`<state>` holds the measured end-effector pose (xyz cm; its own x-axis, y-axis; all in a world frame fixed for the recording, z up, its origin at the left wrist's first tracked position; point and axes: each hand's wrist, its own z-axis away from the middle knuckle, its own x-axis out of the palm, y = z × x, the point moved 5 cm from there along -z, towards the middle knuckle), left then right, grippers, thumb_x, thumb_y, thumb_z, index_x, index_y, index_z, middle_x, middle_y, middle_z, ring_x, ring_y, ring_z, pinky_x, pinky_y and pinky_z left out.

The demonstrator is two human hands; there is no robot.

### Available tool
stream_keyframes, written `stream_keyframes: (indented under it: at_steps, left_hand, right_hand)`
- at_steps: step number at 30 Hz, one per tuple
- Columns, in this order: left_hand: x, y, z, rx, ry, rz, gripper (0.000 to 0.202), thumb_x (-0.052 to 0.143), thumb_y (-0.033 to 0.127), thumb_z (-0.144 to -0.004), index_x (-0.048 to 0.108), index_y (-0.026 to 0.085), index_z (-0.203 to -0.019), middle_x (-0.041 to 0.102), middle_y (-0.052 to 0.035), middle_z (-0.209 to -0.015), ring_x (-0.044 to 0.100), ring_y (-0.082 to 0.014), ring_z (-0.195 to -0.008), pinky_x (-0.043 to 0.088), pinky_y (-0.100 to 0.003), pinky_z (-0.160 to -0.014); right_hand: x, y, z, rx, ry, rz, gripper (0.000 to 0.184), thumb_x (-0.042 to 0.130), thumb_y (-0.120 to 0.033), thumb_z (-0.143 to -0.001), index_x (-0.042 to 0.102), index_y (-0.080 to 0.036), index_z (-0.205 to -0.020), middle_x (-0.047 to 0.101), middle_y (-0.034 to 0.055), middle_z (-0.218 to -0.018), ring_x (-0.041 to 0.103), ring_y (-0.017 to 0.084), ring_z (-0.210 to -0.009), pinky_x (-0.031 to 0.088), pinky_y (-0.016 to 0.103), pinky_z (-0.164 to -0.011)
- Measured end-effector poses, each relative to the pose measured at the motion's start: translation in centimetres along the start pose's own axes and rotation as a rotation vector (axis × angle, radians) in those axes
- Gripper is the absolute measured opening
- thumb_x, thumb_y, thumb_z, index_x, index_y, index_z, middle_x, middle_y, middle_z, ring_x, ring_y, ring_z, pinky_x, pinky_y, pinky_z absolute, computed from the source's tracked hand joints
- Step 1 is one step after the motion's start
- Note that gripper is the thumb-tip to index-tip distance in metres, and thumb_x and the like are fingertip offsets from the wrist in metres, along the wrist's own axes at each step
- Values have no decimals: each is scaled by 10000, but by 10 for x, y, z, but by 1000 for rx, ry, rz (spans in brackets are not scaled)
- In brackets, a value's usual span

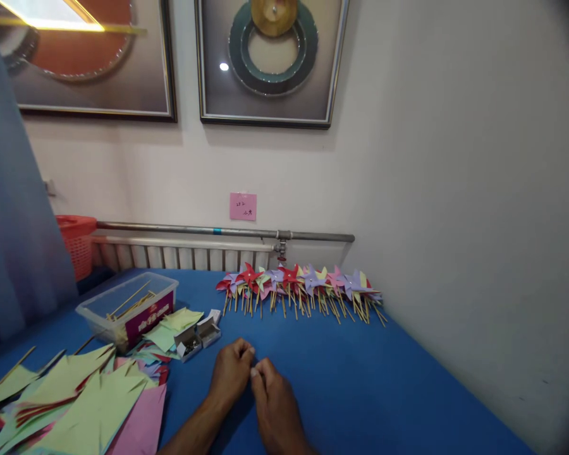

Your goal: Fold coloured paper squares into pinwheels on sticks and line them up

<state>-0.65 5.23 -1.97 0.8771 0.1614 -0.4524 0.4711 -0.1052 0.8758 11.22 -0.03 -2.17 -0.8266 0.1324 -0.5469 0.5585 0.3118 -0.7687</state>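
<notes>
My left hand [233, 371] and my right hand [275, 404] meet above the blue tabletop, fingertips nearly touching. Both are closed in a pinch, and whatever lies between the fingers is too small or hidden to make out. Just left of my left hand stand small open cardboard boxes [188, 349], one with small metal pieces inside. Beside them lie light green and yellow paper squares [164, 337]. A larger pile of slit paper sheets [95, 404] in green, yellow and pink covers the near left.
A clear plastic box [92, 316] of thin wooden sticks stands at the left. Finished paper pinwheels [291, 278] lie in a row by the wall. Behind are a radiator [171, 256], a pipe [246, 232] and a red basket [78, 249]. A blue curtain [19, 189] hangs far left.
</notes>
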Motion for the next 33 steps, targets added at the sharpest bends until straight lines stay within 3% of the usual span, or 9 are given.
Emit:
stream_keyframes:
  at_steps: [10,18,26,33]
  left_hand:
    - [0,12,9,51,-53,-117,208,473,218,-853,621,190,-709,665,-8,-679,573,-159,-670,328,-258,-635]
    - [-2,11,7,19,-45,-123,198,505,256,-851,615,186,-701,647,-6,-659,560,-159,-649,326,-264,-634]
    - [-1,12,7,10,-106,-160,189,521,271,-855,650,175,-757,661,-12,-709,566,-156,-682,323,-260,-631]
    - [-3,6,3,-5,-53,-227,188,540,262,-853,669,174,-749,643,1,-683,529,-142,-658,301,-261,-622]
  right_hand:
    - [-8,4,-27,5,-46,-173,362,396,-448,-986,530,-221,-738,600,-12,-672,517,159,-636,343,265,-590]
    - [-13,-8,-17,-79,-160,-187,318,423,-407,-987,555,-221,-765,642,-6,-716,560,158,-664,361,257,-609]
    - [-18,-22,-10,-188,-246,-158,318,422,-391,-993,528,-218,-749,590,-24,-689,521,141,-633,356,257,-625]
    - [-22,-25,-12,-229,-180,-134,377,410,-408,-1004,439,-228,-674,562,-10,-702,517,155,-681,380,267,-646]
